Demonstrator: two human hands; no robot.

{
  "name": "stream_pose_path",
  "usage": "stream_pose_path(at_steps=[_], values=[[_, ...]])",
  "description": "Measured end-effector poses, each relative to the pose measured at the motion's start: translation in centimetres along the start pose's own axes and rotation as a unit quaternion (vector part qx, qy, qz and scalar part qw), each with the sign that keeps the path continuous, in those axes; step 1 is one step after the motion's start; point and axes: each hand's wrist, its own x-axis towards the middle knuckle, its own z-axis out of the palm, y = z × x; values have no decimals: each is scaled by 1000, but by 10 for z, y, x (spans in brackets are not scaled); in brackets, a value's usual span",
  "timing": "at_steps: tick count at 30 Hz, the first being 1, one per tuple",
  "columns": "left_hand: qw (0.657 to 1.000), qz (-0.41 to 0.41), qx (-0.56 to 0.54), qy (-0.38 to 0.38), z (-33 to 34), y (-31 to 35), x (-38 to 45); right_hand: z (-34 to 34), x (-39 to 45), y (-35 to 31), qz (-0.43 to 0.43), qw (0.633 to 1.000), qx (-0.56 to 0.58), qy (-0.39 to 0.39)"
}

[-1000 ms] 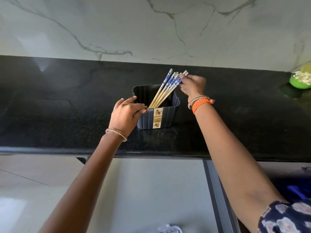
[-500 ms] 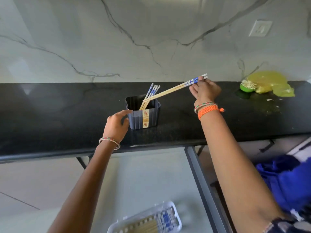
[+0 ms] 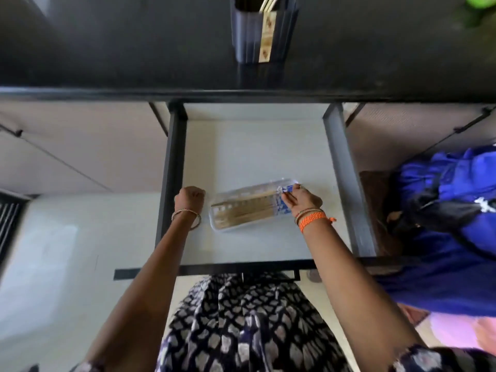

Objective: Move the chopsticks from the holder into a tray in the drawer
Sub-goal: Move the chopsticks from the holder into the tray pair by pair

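A clear plastic tray lies slanted on the white floor of the open drawer, with several wooden chopsticks in it, blue-patterned ends to the right. My right hand is at the tray's right end, fingers pinched on the blue ends of the chopsticks. My left hand is curled into a loose fist just left of the tray, holding nothing. The dark ribbed holder stands on the black counter at the top, with a few chopsticks still leaning in it.
The black countertop overhangs the back of the drawer. Dark drawer rails run along both sides, and a black front bar closes it near my body. A blue bag sits to the right. A green item is at the counter's top right.
My right hand carried chopsticks from the holder down to the tray in the drawer. My left hand left the holder and dropped beside the tray. The view tilted downward.
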Motion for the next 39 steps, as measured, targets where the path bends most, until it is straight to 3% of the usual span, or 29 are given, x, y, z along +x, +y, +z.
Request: stream_pose_path(at_steps=[8,15,18,22,25,29,33,36,39], values=[[992,-64,-84,-63,22,-34,-9,-3,0,15,-14,998,-28,48],[993,-61,-56,-83,25,-32,-11,21,-4,21,6,999,-2,50],[995,-48,-41,-83,26,-30,-12,20,-6,17,10,997,-58,40],[995,-45,-29,-78,26,-28,-13,15,-7,14,35,982,-180,-42],[995,-48,-36,-80,26,-28,-13,16,-7,9,14,977,-211,-3],[995,-58,-57,-49,24,-18,-14,27,-9,-2,37,985,-170,10],[996,-66,-62,19,12,10,-4,45,-22,-34,22,982,-181,-59],[992,-26,-104,60,-1,43,6,65,-26,-69,-24,979,-173,-103],[982,90,-153,59,-17,101,22,102,-31,-113,-141,967,-170,-126]])
